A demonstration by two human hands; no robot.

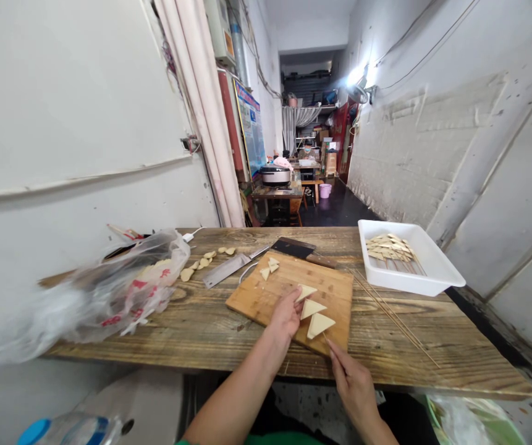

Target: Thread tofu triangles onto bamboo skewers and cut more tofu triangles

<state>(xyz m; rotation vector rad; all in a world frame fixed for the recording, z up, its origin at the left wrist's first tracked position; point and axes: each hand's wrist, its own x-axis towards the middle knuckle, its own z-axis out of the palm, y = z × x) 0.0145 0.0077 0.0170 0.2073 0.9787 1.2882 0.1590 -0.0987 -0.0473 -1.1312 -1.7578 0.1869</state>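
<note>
My right hand (351,378) pinches the lower end of a thin wooden skewer (325,337). Pale triangular slices, resembling tofu or dough, line up along it: a lower slice (320,325) and a middle slice (312,309). An upper slice (307,292) is gripped by the fingers of my left hand (286,314); whether the skewer has passed through it I cannot tell. Both hands are over the near part of a wooden cutting board (251,298). Several small triangular pieces (269,269) lie at the board's far left.
Left of the board are a cleaver (229,271), several rounded pale pieces (204,262) and a plastic bag (154,290). A dark flat blade (293,248) lies behind it. Loose skewers (393,315) lie rightward, near a white tray (439,262) of skewered slices (390,247).
</note>
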